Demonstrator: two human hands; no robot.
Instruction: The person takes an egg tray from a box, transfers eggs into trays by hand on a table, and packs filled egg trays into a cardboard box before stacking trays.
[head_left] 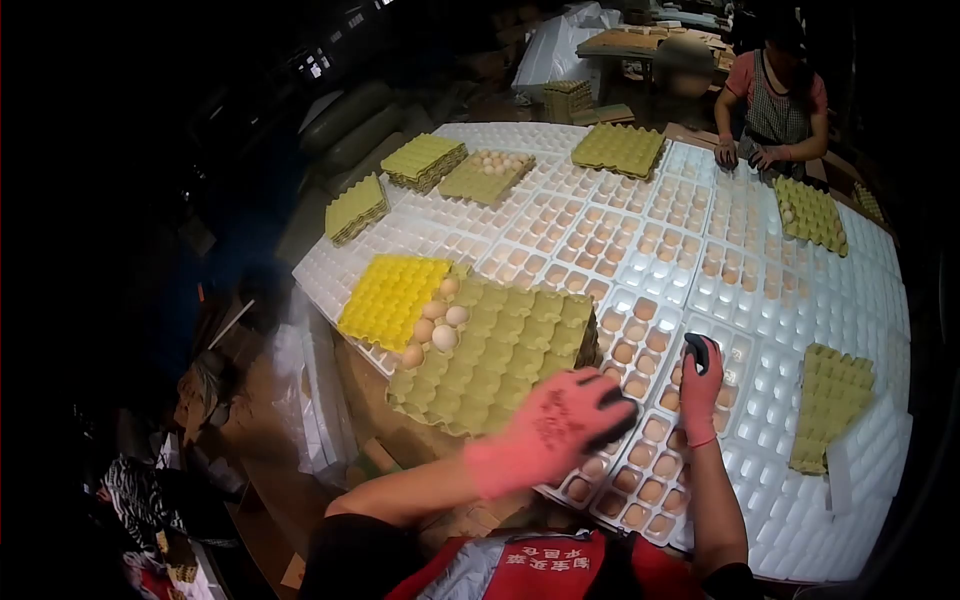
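Note:
My left hand, in a pink glove with black-coated fingers, hovers over the near white egg tray, beside the stack of olive pulp trays. It is smeared by motion and its fingers curl downward; whether it holds anything is hidden. My right hand, gloved alike, is over the tray to the right, its fingers drawn together; anything inside them is hidden. Brown eggs sit in the cells beneath and around both hands. Several loose eggs lie on the pulp stack, next to a bright yellow tray.
White trays cover the table, many holding eggs. More pulp trays stand along the far edge, and one pulp tray lies at right. Across the table a person in gloves works over the trays. Wrapped white material stands at left.

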